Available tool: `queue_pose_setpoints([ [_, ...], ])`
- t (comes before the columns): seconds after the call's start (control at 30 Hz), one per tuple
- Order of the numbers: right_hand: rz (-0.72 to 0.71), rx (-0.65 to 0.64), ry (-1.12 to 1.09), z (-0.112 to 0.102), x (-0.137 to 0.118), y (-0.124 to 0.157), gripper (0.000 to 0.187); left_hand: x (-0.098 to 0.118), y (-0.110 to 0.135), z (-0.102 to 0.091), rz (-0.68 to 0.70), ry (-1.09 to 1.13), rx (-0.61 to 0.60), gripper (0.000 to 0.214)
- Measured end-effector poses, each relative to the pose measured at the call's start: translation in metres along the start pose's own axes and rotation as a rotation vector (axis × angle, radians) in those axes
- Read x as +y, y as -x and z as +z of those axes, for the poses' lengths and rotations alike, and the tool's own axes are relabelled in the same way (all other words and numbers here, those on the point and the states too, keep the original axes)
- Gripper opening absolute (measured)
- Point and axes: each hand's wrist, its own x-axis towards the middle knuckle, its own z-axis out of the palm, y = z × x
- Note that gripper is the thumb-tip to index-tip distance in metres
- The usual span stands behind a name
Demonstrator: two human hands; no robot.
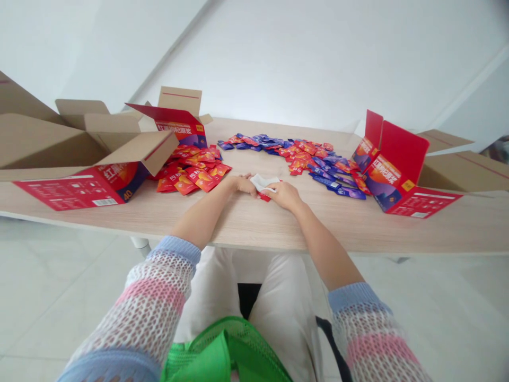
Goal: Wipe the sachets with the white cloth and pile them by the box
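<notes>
Your left hand (242, 184) and right hand (283, 194) together pinch a white packet (263, 182), just in front of the sachet pile (302, 154).

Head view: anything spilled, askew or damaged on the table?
Nothing looks damaged, but it is messy. Loose red sachets lie heaped by the tipped left carton. A mixed red-and-blue band of sachets straggles across the table to the right carton, also open. The left hand and right hand pinch a white packet.
</notes>
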Motion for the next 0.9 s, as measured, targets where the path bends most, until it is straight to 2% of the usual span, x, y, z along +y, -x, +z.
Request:
queue_pose_setpoints([
  [0.07,-0.017,-0.023,-0.022,0.000,0.002,0.000,0.041,0.003,0.006,-0.002,-0.076,-0.021,0.016,0.097],
  [0.17,-0.099,-0.097,-0.124,-0.001,0.007,-0.002,0.040,0.008,0.013,-0.005,-0.084,-0.040,0.016,0.107],
  [0.3,-0.178,-0.160,-0.218,-0.001,0.014,-0.005,0.041,0.009,0.016,-0.006,-0.081,-0.040,0.001,0.108],
  [0.4,-0.046,-0.060,-0.150,0.001,0.015,-0.005,0.043,0.004,0.013,-0.007,-0.057,-0.014,0.028,0.112],
  [0.53,0.180,0.095,-0.013,0.002,0.020,-0.006,0.045,-0.002,0.010,-0.011,0.086,0.021,0.027,0.115],
  [0.7,0.340,0.117,0.099,0.002,0.030,-0.010,0.044,-0.003,0.012,-0.012,0.040,0.042,-0.010,0.111],
  [0.9,0.448,0.160,0.116,0.001,0.036,-0.012,0.041,0.000,0.018,-0.006,0.040,-0.003,0.035,0.099],
])
